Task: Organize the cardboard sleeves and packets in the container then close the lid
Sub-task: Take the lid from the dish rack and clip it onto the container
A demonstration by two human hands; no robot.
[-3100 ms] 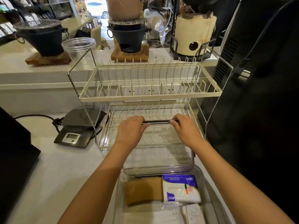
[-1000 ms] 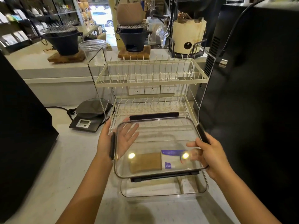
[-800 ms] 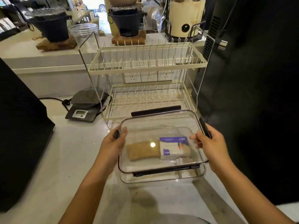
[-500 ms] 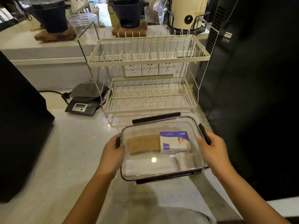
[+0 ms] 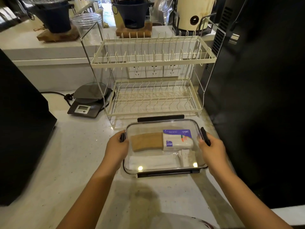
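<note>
A clear rectangular container stands on the pale counter with its clear lid resting flat on top. Black clasps run along all sides of the lid. Through the lid I see brown cardboard sleeves at the back left, a white and purple packet at the back right, and white packets along the front. My left hand grips the left edge at the left clasp. My right hand grips the right edge at the right clasp.
A two-tier cream dish rack stands just behind the container. A black kitchen scale with a cord sits to its left. Large black appliances flank the counter at right, with another black appliance at left. Pots and a glass jar stand on the rear ledge.
The lid, held tilted above the container a second ago, has come down onto it and now lies flat. Both hands stay on its left and right edges.
</note>
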